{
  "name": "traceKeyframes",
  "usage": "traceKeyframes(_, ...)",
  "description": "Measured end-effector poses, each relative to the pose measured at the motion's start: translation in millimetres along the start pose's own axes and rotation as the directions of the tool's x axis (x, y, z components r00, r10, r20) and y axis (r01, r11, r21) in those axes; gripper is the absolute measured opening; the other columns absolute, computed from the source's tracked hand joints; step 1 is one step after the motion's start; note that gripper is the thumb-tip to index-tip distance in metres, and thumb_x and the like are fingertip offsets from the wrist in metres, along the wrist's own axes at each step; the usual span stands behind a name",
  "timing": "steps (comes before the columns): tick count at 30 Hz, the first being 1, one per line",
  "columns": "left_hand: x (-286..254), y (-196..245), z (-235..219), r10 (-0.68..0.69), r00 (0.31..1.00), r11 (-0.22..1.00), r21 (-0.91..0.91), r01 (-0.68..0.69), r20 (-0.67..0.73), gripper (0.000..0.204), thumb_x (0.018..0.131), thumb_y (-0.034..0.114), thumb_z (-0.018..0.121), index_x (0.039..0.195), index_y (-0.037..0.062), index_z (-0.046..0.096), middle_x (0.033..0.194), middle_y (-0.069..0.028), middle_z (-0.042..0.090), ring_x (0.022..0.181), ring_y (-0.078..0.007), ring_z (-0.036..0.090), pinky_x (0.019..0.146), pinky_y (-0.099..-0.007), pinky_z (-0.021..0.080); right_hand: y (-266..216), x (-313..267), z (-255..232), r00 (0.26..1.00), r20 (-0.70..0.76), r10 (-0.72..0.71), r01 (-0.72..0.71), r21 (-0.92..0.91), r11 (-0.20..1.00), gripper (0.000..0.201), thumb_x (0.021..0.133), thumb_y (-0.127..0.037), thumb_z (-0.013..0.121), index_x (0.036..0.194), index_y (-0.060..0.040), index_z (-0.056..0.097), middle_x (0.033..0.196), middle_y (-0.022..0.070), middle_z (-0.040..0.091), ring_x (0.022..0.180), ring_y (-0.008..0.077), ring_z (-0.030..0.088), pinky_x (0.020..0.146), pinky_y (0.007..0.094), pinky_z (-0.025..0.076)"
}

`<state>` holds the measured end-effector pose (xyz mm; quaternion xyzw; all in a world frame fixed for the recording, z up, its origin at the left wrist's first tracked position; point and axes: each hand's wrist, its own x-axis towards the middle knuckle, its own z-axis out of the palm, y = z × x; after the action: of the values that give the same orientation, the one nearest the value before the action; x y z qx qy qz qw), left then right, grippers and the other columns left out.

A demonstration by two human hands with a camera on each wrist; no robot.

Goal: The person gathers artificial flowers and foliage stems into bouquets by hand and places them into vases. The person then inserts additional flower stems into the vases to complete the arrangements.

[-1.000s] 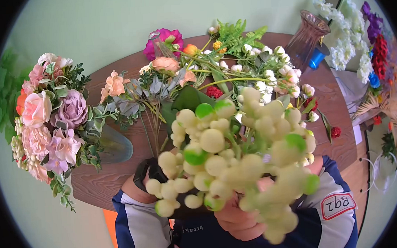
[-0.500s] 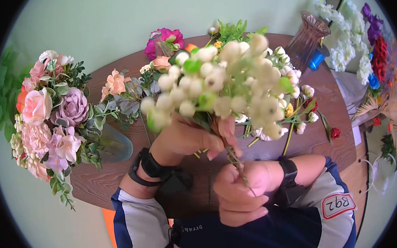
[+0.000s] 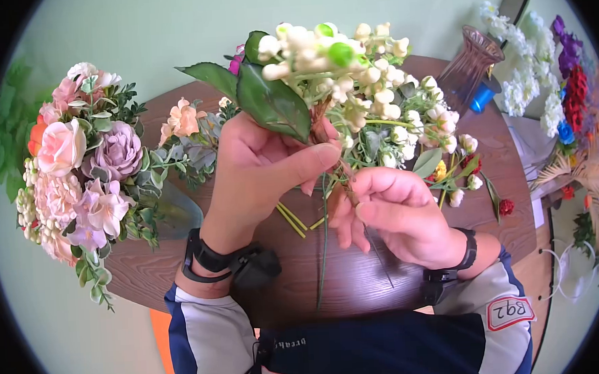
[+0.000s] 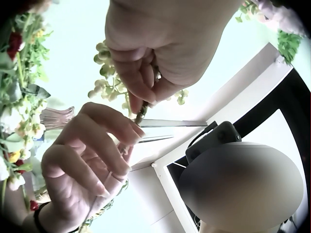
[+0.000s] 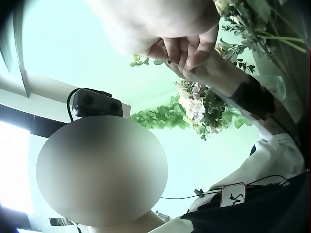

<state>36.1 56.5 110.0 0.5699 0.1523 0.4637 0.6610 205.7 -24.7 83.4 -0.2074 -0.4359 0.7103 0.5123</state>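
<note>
A spray of cream berries with green tips [image 3: 368, 82] is held up over the table. My left hand [image 3: 265, 168] pinches its brownish stem just below the berries, beside broad dark green leaves [image 3: 275, 103]. Lower on that stem, the thumb and fingers of my right hand [image 3: 399, 212] grip it, close to the left fingertips. Thin stem ends [image 3: 377, 250] hang below the right hand. In the left wrist view both hands meet at the stem, with berries [image 4: 109, 73] behind. The right wrist view shows my right hand [image 5: 160, 24] from its back, mostly covering the stem.
On the left, a full pink and mauve bouquet [image 3: 85, 174] stands in a glass vase [image 3: 179, 213]. White buds [image 3: 438, 119] and red blooms lie across the brown table [image 3: 278, 296]. A ribbed glass vase [image 3: 469, 59] and blue cup [image 3: 482, 98] are at the back right.
The berry spray moved away from the head camera, up and back over the table. My right hand went from a fist low on the stem to a grip higher up, near the left hand.
</note>
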Motion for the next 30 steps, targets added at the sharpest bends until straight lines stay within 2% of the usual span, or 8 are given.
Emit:
traceKeyframes(5,-3.7,-0.5,2.9,0.061,0.998,0.997,0.041,-0.061,-0.016,0.025,0.076,-0.002,0.067,0.099,-0.0031,0.056,0.088,-0.0081,0.062,0.066,-0.0088,0.057,0.049,-0.019,0.044,1.4,1.7,0.4,0.999,0.002,-0.042,0.042,-0.064,0.997,0.015,0.089,-0.012,0.053,0.099,-0.0003,0.056,0.095,0.0088,0.062,0.074,0.0115,0.059,0.056,0.0206,0.044)
traceKeyframes(7,-4.1,0.3,3.1,0.043,0.999,0.997,-0.07,-0.043,0.001,0.027,0.076,-0.002,0.066,0.1,-0.0037,0.055,0.089,-0.009,0.062,0.066,-0.0091,0.056,0.049,-0.0189,0.044,6.8,5.3,-2.8,0.99,0.137,0.019,-0.045,0.189,0.981,0.018,0.089,-0.015,0.055,0.099,-0.0006,0.056,0.094,0.0078,0.061,0.075,0.0101,0.056,0.057,0.0199,0.042)
traceKeyframes(17,-7.5,1.0,2.0,0.028,0.997,0.987,-0.157,-0.017,0.067,0.029,0.076,-0.005,0.065,0.103,-0.0045,0.054,0.091,-0.0107,0.062,0.064,-0.0095,0.056,0.048,-0.0188,0.042,11.7,5.8,-5.0,0.954,0.279,0.107,-0.221,0.417,0.882,0.021,0.089,-0.018,0.057,0.1,-0.0006,0.056,0.092,0.0074,0.061,0.075,0.0101,0.055,0.059,0.0203,0.041)
traceKeyframes(20,-9.1,12.0,5.3,0.01,1.0,1.0,-0.027,-0.01,-0.004,0.027,0.075,-0.005,0.066,0.1,-0.0044,0.055,0.09,-0.0101,0.062,0.066,-0.0098,0.058,0.05,-0.0187,0.045,-5.5,7.0,-5.8,0.958,0.231,0.171,-0.214,0.173,0.961,0.02,0.09,-0.017,0.055,0.102,-0.0011,0.057,0.093,0.0074,0.062,0.079,0.0102,0.057,0.062,0.0198,0.043)
traceKeyframes(22,-9.8,18.2,4.7,-0.017,0.998,0.997,0.08,0.021,-0.052,0.026,0.074,-0.005,0.068,0.097,-0.0042,0.057,0.089,-0.0094,0.063,0.068,-0.0103,0.06,0.053,-0.0187,0.047,-15.0,6.2,-1.5,0.993,0.006,0.118,-0.115,-0.172,0.978,0.019,0.09,-0.014,0.055,0.104,-0.0018,0.057,0.094,0.0065,0.063,0.083,0.0107,0.059,0.065,0.0195,0.044)
traceKeyframes(24,-10.8,21.6,7.3,-0.036,0.998,0.993,0.112,0.042,-0.056,0.026,0.073,-0.004,0.069,0.096,-0.0041,0.058,0.088,-0.0089,0.063,0.069,-0.0103,0.061,0.054,-0.0188,0.048,-12.6,6.3,-3.2,0.998,-0.062,0.011,-0.024,-0.218,0.976,0.016,0.086,-0.008,0.058,0.101,-0.0022,0.059,0.093,0.0053,0.063,0.081,0.0099,0.06,0.063,0.0196,0.045)
traceKeyframes(26,-11.8,21.9,11.0,-0.055,0.997,0.988,0.142,0.063,-0.058,0.025,0.073,-0.004,0.07,0.095,-0.0039,0.059,0.086,-0.0085,0.063,0.069,-0.0104,0.061,0.056,-0.019,0.049,-14.1,8.2,-6.5,0.925,0.033,-0.378,0.311,-0.638,0.704,0.015,0.082,-0.002,0.061,0.097,-0.0021,0.061,0.092,0.0054,0.064,0.077,0.0086,0.059,0.059,0.0198,0.045)
traceKeyframes(30,-11.2,22.1,14.8,-0.122,0.992,0.98,0.156,0.123,-0.015,0.023,0.072,-0.004,0.071,0.092,-0.0038,0.06,0.082,-0.0079,0.064,0.067,-0.0093,0.061,0.055,-0.019,0.048,-17.4,5.5,-5.7,0.915,0.057,-0.4,0.311,-0.731,0.607,0.007,0.081,-0.001,0.061,0.088,-0.0016,0.063,0.083,0.0055,0.065,0.067,0.0076,0.058,0.054,0.0197,0.043)
